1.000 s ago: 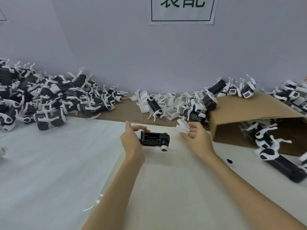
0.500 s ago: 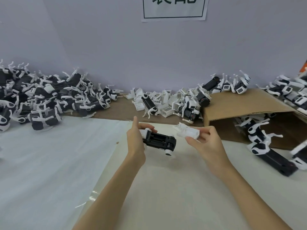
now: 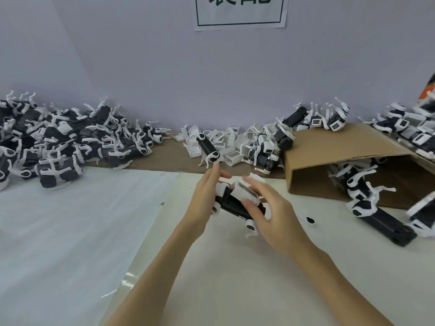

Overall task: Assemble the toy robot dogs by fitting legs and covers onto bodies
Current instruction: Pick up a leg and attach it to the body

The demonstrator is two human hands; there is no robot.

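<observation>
Above the middle of the worktop (image 3: 70, 231), the left hand (image 3: 202, 196) grips the rear end of a black body (image 3: 233, 204), fingers extended along its far side. The right hand (image 3: 266, 208) pinches a white cover (image 3: 244, 191) between thumb and fingertips and has it lying on the body's upper face; motion blur makes it hard to say whether the cover is seated or merely resting there.

To do this step well, I would line the cover's long edges up with the body's opening first, keep the left hand steady as the anvil, then press evenly along the length instead of at one corner, so that the clips catch together. The white wheel hubs under the body should stay clear of the worktop while pressing.

A cardboard box (image 3: 341, 156) lies tipped on its side at the right edge, its mouth toward the person, with several dogs spilling out. Loose covers (image 3: 230, 147) heap along the back edge, and a large pile of dogs (image 3: 58, 147) fills the back left corner.
</observation>
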